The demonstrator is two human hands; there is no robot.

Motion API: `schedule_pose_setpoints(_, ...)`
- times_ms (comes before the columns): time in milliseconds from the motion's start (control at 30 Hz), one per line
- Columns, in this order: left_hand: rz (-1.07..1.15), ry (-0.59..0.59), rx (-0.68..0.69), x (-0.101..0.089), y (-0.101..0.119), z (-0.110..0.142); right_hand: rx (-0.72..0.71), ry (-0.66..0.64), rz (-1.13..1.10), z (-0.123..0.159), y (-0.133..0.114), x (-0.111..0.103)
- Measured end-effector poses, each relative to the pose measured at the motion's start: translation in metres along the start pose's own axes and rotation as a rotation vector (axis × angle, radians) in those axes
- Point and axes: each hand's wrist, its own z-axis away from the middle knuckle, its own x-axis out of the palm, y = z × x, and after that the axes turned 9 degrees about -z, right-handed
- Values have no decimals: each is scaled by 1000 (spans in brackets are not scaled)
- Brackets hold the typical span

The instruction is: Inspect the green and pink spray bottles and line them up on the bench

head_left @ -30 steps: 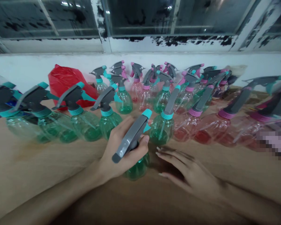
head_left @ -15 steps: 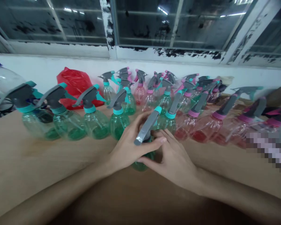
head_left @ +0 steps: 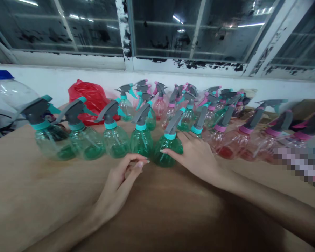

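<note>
A green spray bottle (head_left: 164, 155) with a turquoise collar and a grey trigger head stands upright on the table in the front row. My right hand (head_left: 196, 155) grips its right side, thumb across the front; the other fingers are partly hidden. Just left and nearer to me, my left hand (head_left: 120, 183) is loosely closed with nothing visible in it, its thumb tip close to the fingertips. It is apart from the held bottle, below another green spray bottle (head_left: 141, 141). Behind my right hand, one more green bottle shows its turquoise collar (head_left: 196, 130).
More green spray bottles (head_left: 117, 141) line the row at left, and pink ones (head_left: 227, 145) at right. Several mixed bottles stand behind, near a red plastic bag (head_left: 88, 96). A large clear bottle with a blue cap (head_left: 1, 74) is at the far left of the wooden table (head_left: 157, 206).
The green spray bottle has moved away from me into the front row and now stands upright. My left hand has let go and drawn back left; my right hand remains on it.
</note>
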Motion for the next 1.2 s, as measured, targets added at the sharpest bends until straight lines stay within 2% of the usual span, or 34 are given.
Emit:
schedule_pose_setpoints(233, -58, -98, 18, 0, -4, -3, 57, -31, 65, -14, 0, 3)
schedule_pose_setpoints(500, -103, -141, 32, 6, 3, -17, 148, -81, 60, -23, -2, 2)
schedule_pose_setpoints(733, -78, -149, 66, 12, 9, -27, 143, -42, 7, -26, -2, 9)
schedule_pose_setpoints(867, -92, -183, 56, 16, 12, -29, 78, -26, -83, -12, 1, -5)
schedule_pose_setpoints(967, -121, -220, 77, 22, 17, -35, 14, -76, -210, 7, 12, -23)
schedule_pose_setpoints(1033, -120, -234, 106, 28, 22, -40, 30, -80, -281, 18, 26, -33)
schedule_pose_setpoints(1200, -84, -255, 166, 47, 38, -55, 208, 81, -245, 32, 66, -38)
